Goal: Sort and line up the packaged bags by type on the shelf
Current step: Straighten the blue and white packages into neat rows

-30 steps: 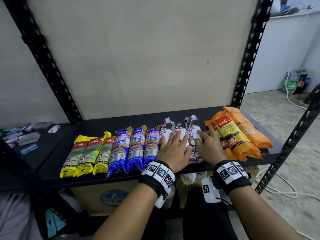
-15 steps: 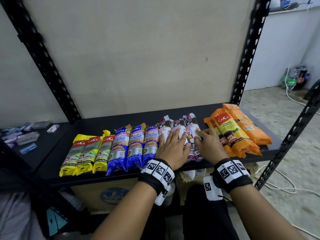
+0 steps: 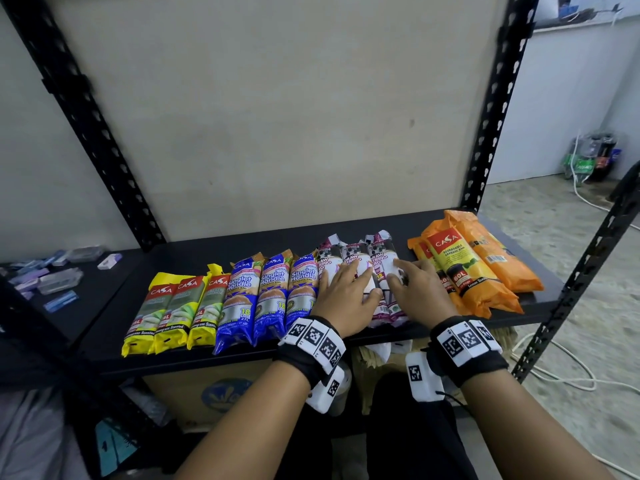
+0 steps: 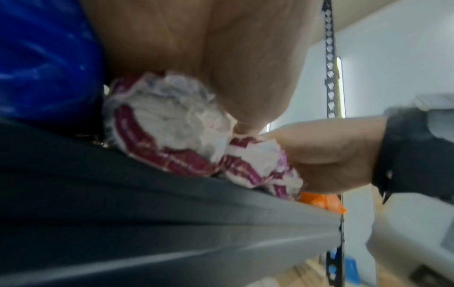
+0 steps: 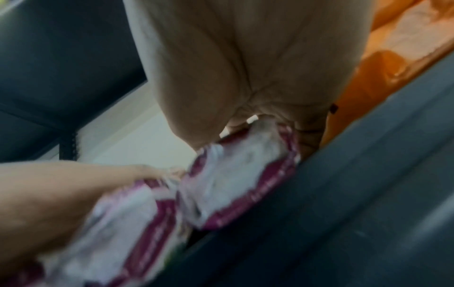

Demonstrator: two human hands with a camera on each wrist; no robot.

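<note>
The step in hand looked like squaring up the 3 white packs (image 3: 360, 268) on the shelf (image 3: 207, 356), between the blue packs (image 3: 270, 299) and the orange packs (image 3: 474, 271). The left hand (image 3: 346, 299) lay flat on them, fingers spread and straight, gripping nothing. The right hand (image 3: 420, 292) pressed the rightmost pack, fingers loosely bent. Next, probably, the skewed orange packs needed straightening.

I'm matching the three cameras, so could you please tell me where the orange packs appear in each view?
Head: orange packs at the row's right end.
Left wrist: an orange corner under the right hand.
Right wrist: orange, upper right.
Shared landmark: the maroon-and-white packs.
</note>
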